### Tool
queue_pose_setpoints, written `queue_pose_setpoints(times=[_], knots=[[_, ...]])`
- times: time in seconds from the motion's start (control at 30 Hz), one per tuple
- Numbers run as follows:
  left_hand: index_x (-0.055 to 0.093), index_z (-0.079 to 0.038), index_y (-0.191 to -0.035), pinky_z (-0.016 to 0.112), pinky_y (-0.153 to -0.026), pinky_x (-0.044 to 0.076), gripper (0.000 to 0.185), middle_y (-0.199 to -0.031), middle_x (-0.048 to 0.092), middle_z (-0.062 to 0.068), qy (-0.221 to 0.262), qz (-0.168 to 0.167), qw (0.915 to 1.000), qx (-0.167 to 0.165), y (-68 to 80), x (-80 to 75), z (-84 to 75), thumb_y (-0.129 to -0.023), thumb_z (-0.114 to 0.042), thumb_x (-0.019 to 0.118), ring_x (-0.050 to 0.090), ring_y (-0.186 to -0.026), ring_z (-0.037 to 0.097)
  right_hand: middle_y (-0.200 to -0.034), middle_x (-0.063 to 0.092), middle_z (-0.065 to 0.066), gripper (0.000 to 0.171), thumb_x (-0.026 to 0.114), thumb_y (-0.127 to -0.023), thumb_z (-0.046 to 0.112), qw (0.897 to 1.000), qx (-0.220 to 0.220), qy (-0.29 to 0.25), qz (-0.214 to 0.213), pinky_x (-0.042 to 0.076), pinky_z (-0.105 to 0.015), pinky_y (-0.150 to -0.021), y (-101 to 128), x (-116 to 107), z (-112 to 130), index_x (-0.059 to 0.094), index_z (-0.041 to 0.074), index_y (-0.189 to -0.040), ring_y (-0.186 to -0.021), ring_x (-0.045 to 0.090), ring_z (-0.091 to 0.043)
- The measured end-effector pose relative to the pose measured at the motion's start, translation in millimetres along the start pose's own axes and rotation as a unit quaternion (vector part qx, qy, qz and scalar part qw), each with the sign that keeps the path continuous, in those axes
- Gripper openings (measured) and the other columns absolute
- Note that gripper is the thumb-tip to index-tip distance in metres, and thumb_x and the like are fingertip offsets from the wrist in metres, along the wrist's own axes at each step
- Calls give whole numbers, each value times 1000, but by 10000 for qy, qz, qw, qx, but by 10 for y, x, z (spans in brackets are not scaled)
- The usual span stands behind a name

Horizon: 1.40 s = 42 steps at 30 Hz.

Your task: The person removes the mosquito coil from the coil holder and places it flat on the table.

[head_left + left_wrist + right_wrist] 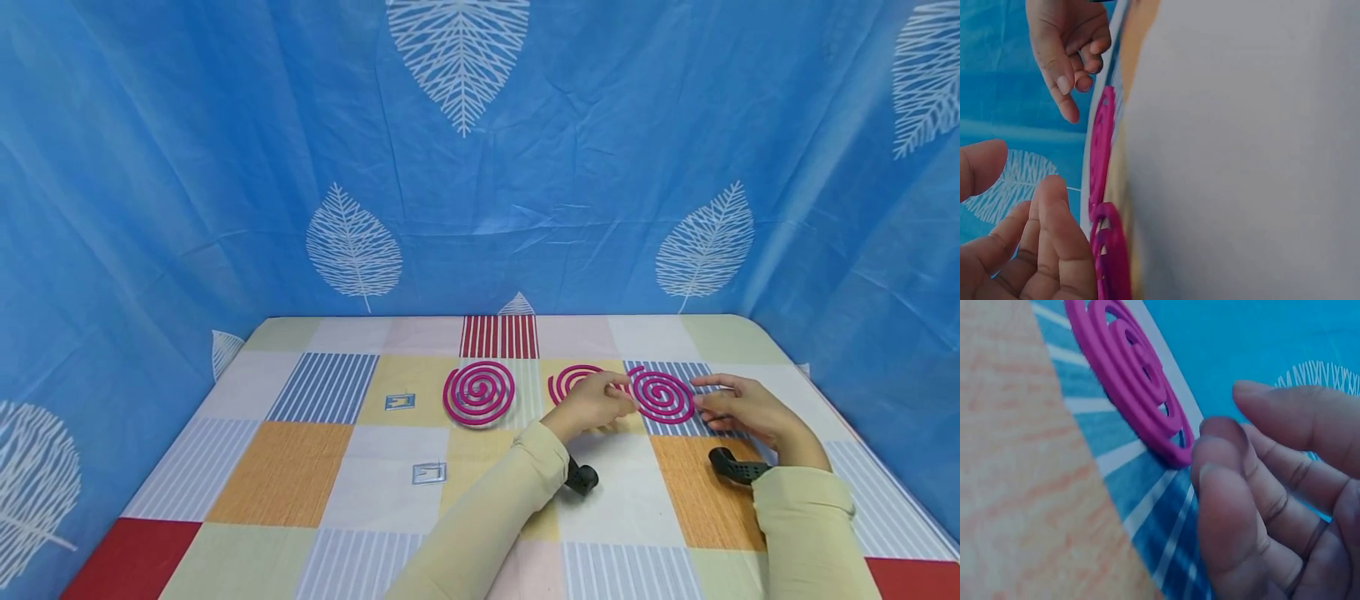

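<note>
Three pink spiral coils lie flat on the patchwork tablecloth (375,492). The left coil (478,393) lies alone. My left hand (600,402) covers part of the middle coil (570,380), its fingertips at the left edge of the right coil (663,397). My right hand (731,407) rests at that coil's right edge with relaxed fingers, index stretched out. In the left wrist view my left hand (1019,184) has thumb and fingers apart with nothing between them, beside a pink coil (1102,137). In the right wrist view my right hand's (1229,425) fingertips sit against the coil (1129,369) rim without gripping it.
Two small clear square stands (400,402) (429,473) lie on the cloth left of centre. Blue leaf-print fabric (480,167) walls the table at the back and sides. The table's right edge (847,433) runs close to my right hand.
</note>
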<state>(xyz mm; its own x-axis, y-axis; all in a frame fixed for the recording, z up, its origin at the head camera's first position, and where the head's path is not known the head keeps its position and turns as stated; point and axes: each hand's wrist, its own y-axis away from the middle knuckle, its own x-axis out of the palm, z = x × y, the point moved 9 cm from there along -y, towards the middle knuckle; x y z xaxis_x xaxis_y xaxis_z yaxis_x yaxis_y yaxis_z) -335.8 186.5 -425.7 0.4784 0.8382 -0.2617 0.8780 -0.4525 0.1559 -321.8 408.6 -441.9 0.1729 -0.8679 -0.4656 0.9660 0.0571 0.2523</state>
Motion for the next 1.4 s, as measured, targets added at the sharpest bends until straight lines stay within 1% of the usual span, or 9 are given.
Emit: queue_pose_setpoints(times=[0.17,0.33,0.5,0.67,0.83,0.9,1.0,1.17,1.4], knots=[[64,-7,-130,22,-59,49,43,-87,62,-5,-126,-56,9994,330,25,-71,-75,-89,-10,73,57,-67,9,-98,70,-7,65,64,-99,22,9999,-158,53,6,59,-30,-76,-1,-4,85,35,-13,-145,-82,66,-17],[64,-7,-130,19,-68,47,41,-89,66,-6,-399,-148,9966,702,89,-145,-176,-90,-13,72,57,-75,4,-107,70,-19,60,61,-100,19,9977,-661,132,102,59,-32,-76,30,-2,247,35,-14,-143,-87,69,-17],[65,-10,-129,20,-78,48,40,-98,71,-6,-414,-279,9955,805,159,-215,-235,-90,-17,73,61,-87,4,-109,67,-24,56,59,-101,16,9939,-1074,217,104,59,-32,-76,68,-2,413,36,-14,-142,-91,68,-15],[65,-11,-130,18,-77,50,39,-108,70,-1,-222,-170,9944,1020,246,-265,-318,-91,-16,71,62,-91,4,-106,68,-23,55,62,-99,14,9907,-1322,325,73,58,-31,-76,115,8,553,38,-12,-141,-93,69,-16],[65,-15,-130,17,-75,50,38,-107,69,-6,-420,-118,9899,1351,351,-328,-454,-93,-19,70,58,-91,1,-105,67,-22,51,64,-98,16,9875,-1540,327,51,58,-29,-76,166,39,699,43,-7,-139,-93,70,-21],[65,-17,-130,18,-76,49,37,-106,68,-9,-505,-133,9879,1461,387,-352,-506,-94,-21,70,57,-91,0,-106,67,-19,50,65,-98,16,9865,-1603,335,12,58,-31,-77,182,50,759,45,-5,-139,-94,70,-21],[65,-17,-131,18,-78,49,38,-108,68,-9,-629,-171,9845,1627,441,-390,-587,-94,-22,70,57,-93,0,-107,67,-7,51,65,-98,17,9843,-1723,367,-71,58,-32,-78,199,53,842,45,-4,-139,-94,70,-18],[63,-16,-133,17,-83,48,39,-115,69,-2,-750,-181,9794,1866,534,-442,-700,-95,-21,69,57,-97,1,-104,67,14,46,64,-98,13,9770,-2081,340,-315,55,-23,-78,236,44,968,47,-1,-138,-93,69,-8],[62,-19,-134,17,-86,48,40,-117,68,-5,-713,-188,9754,2076,654,-526,-825,-95,-20,68,59,-103,5,-105,69,15,37,62,-96,0,9597,-2769,-123,-455,51,-14,-82,306,63,1152,61,17,-129,-94,68,-3]])
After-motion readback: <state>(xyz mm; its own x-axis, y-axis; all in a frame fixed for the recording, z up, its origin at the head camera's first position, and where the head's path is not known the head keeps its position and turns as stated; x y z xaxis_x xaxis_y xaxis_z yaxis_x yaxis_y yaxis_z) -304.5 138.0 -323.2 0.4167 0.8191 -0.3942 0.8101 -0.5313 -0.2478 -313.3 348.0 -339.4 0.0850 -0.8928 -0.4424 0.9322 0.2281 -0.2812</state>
